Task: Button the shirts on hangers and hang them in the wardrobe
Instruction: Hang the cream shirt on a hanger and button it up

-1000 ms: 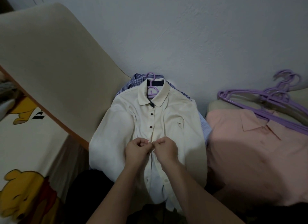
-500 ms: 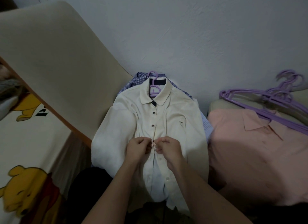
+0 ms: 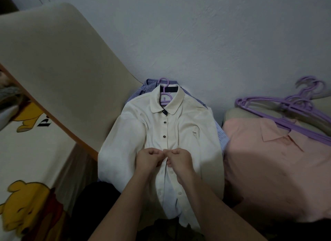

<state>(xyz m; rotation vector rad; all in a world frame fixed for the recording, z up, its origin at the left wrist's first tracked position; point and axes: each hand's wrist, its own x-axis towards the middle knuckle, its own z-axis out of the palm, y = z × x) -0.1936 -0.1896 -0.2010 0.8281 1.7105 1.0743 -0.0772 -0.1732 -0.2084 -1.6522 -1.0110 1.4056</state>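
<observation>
Cream shirt lay mid-frame on its purple hanger, collar toward 12 o'clock. Left grip & right grip each pinched a placket edge at 6 o'clock of the lowest fastened btn. Seemed best to keep edges taut & level, then push next btn thru w/ thumb. That btn & its hole were hidden under knuckles.

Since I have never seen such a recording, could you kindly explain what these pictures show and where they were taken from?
No machine here: a person wears one camera on the head, looking forward and down, so all pictures share that view and both forearms enter from below. The left hand and right hand each pinch the front edges of a cream shirt on a purple hanger; that grip sits below two fastened dark buttons. The shirt lies on a blue checked shirt. To the right, a pink shirt lies under spare hangers.
</observation>
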